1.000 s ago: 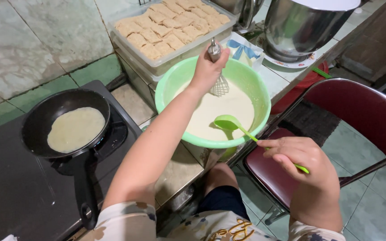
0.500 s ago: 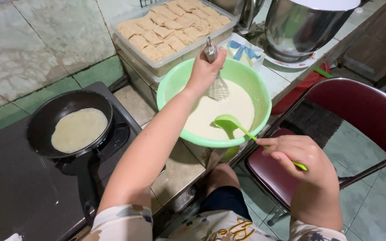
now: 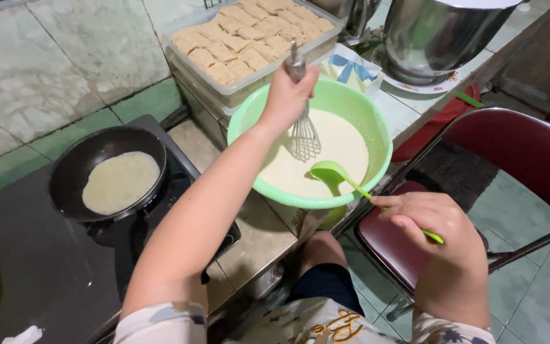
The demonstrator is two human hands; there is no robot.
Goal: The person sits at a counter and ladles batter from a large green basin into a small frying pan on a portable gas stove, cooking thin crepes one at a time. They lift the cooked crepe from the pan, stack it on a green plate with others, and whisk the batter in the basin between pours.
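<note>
The left hand (image 3: 291, 95) has its grip clenched around the handle of a metal whisk (image 3: 303, 130), held nearly upright so the wire head dips into the pale batter (image 3: 326, 156). The right hand (image 3: 437, 223) closes its grip on the thin handle of a green ladle (image 3: 332, 173), low in the frame's right half, with the ladle's bowl resting on the batter surface, angled as if ready to scoop.

Both tools meet in a light green plastic bowl (image 3: 377, 137) at the centre of the frame, set at the worktop (image 3: 256, 229) edge just in front of the person's knees, within easy reach of both arms.

At centre left, a black frying pan (image 3: 74, 165) sits on a dark stove (image 3: 33, 267), with a thin round pancake (image 3: 121, 181) spread flat in it, close enough to the bowl for a short carry of batter.

Along the upper edge of the frame, a clear plastic container (image 3: 249, 89) holds rows of folded, filled rolls (image 3: 249, 32). A large steel pot (image 3: 440, 35) stands at upper right, and a dark red chair (image 3: 517, 159) sits at right, beside the person.
</note>
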